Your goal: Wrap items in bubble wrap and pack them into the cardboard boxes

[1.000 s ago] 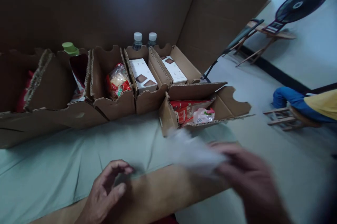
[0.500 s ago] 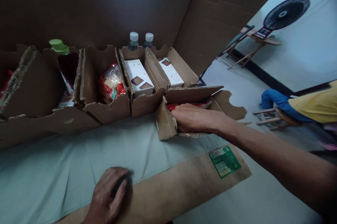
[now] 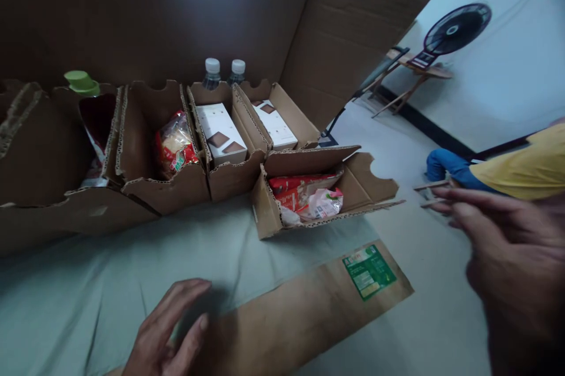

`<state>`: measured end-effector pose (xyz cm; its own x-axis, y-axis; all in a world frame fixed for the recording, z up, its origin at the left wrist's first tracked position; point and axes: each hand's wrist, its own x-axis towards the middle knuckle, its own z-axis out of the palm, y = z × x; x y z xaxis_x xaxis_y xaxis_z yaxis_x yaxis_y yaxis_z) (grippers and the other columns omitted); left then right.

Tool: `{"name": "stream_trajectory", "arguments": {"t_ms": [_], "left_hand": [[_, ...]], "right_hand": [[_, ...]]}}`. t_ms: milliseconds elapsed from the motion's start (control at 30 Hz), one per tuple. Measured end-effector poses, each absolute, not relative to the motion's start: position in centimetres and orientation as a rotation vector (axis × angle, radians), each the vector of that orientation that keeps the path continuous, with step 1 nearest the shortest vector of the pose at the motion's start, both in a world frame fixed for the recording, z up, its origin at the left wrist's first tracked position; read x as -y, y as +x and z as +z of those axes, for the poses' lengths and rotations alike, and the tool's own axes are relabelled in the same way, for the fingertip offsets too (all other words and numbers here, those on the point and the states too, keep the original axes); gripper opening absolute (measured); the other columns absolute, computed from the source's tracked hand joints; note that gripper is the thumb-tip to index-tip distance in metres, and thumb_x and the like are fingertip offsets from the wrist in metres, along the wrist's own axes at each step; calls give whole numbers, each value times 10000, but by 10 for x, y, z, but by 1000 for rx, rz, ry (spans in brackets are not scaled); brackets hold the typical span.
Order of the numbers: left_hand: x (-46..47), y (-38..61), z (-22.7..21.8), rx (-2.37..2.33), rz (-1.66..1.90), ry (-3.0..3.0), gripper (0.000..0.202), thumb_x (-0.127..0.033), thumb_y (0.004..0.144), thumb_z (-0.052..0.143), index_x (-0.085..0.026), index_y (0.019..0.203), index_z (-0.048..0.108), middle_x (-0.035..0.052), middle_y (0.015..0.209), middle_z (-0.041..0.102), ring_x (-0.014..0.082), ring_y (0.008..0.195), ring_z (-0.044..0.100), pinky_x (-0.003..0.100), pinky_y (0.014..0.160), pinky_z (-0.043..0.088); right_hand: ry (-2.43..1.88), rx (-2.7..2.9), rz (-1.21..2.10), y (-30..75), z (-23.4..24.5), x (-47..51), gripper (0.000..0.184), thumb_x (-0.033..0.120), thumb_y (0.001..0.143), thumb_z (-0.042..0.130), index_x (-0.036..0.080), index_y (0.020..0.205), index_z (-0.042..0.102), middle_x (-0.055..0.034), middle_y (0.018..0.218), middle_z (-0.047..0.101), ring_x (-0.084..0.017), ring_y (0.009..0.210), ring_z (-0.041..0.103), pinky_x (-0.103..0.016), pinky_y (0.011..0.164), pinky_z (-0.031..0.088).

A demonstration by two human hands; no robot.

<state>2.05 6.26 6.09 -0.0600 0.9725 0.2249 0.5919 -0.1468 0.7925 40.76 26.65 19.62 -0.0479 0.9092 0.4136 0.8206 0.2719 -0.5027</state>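
Note:
My right hand (image 3: 512,246) is in the air at the right, apart from the boxes, its fingers stretched out and holding nothing I can see. To its left is a cardboard box (image 3: 267,217), set at an angle, with a red snack packet (image 3: 304,190) and a white-and-pink packet (image 3: 325,203) inside. My left hand (image 3: 165,326) is low in the view, thumb and fingers apart with nothing between them. It hovers near the brown cardboard strip (image 3: 304,317) and the pale green cloth (image 3: 198,246).
Along the back stand cardboard bins holding white boxes (image 3: 225,129), a red bread packet (image 3: 176,143) and a dark-topped bag (image 3: 99,129). Bottles with white caps (image 3: 212,67) and a green cap (image 3: 82,82) show behind. A person in yellow (image 3: 525,161) and a fan (image 3: 459,29) are at the right.
My right hand has come out of the angled box and moved right, uncovering the packets inside. My left hand has opened its fingers and shifted slightly left and down. The view has shifted a little.

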Motion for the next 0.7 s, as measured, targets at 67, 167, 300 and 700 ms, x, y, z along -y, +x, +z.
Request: {"name": "stream_trajectory", "arguments": {"t_ms": [67,167,300,700], "left_hand": [[-78,34,64,-1632,1074,1714,464,-298,967,609,-311,1428,553,99,1365,683,250,1191,705,341,937,631],[-115,65,56,-1515,1050,1642,747,-344,950,607,-280,1618,279,163,1620,438,343,1438,510,535,1094,533],[-174,108,38,-1372,1105,1586,1024,-370,848,706,-199,1659,106,188,1738,115,416,1594,145,649,1242,283],[-18,38,47,-1640,1190,1381,688,-378,927,636,-209,1546,386,164,1470,581,349,1385,553,519,1135,495]], "right_hand": [[-1574,1606,368,423,159,-269,432,552,902,630,382,1298,608,-92,1372,644,-379,1236,640,-582,1031,529],[-1526,1611,700,426,110,-291,744,595,696,810,313,1344,578,-131,1445,604,-394,1325,582,-553,985,557],[-1393,1630,942,410,79,-317,830,678,575,857,234,1235,621,-147,1348,668,-359,1260,623,-525,1010,539],[-1413,1733,883,309,68,-169,516,616,730,758,220,1055,694,-122,1044,751,-343,1047,687,-507,949,548]]}}
